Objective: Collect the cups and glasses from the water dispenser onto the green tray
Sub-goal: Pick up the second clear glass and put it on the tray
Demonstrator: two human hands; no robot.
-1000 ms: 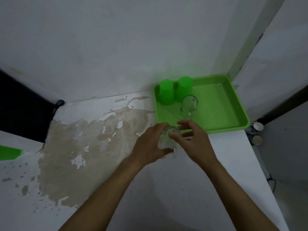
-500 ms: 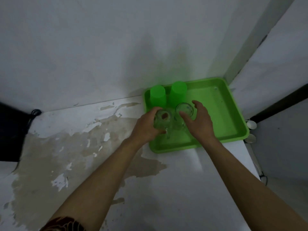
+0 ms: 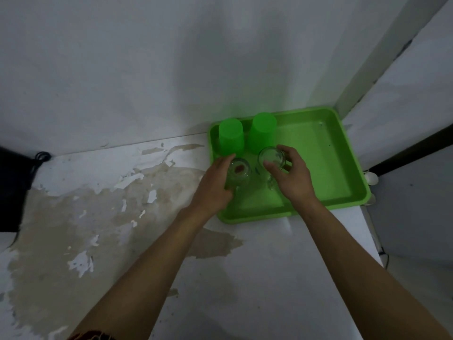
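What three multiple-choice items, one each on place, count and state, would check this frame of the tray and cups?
1. Where do the two green cups stand?
A. far left part of the green tray
B. on the peeling counter
C. near right corner of the tray

2. How many clear glasses are on the tray?
A. one
B. two
C. four

3. How do the green cups stand?
A. lying on their sides
B. upside down
C. stacked together

Answers: 1 A, they stand by the wall-side rim. 2 B, the left hand holds one glass and the right hand the other glass. 3 B, closed bases face up.
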